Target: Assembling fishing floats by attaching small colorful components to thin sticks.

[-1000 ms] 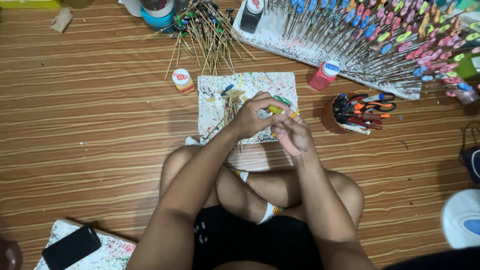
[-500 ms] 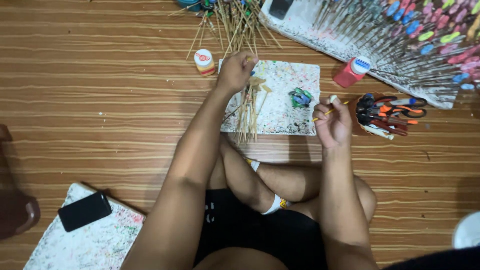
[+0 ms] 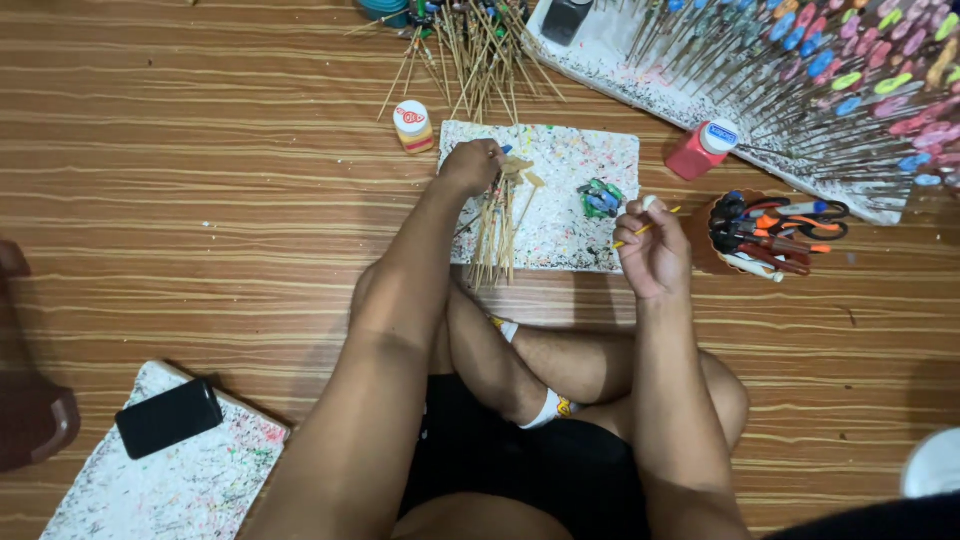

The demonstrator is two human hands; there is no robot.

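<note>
I sit cross-legged on a wooden floor. My left hand [image 3: 472, 166] grips a bunch of thin bamboo sticks [image 3: 497, 228] by their upper ends; the bunch lies over the left edge of a paint-spattered white board [image 3: 570, 215]. My right hand [image 3: 653, 248] is closed around a thin yellow-handled paintbrush [image 3: 640, 230] at the board's right edge. A blob of green and blue paint [image 3: 600, 197] sits on the board between my hands.
A pile of loose sticks [image 3: 470, 50] lies beyond the board, a small yellow paint bottle [image 3: 413, 126] to its left, a red bottle [image 3: 702, 149] to the right. A cup of scissors and pens [image 3: 765, 232] stands at right. Painted sticks fan across a big white foam block [image 3: 800, 70]. A black phone [image 3: 168, 417] rests on a spattered board.
My left hand went from meeting the right hand over the board to the far left corner and now holds a stick bunch there. My right hand drew right with the brush.
</note>
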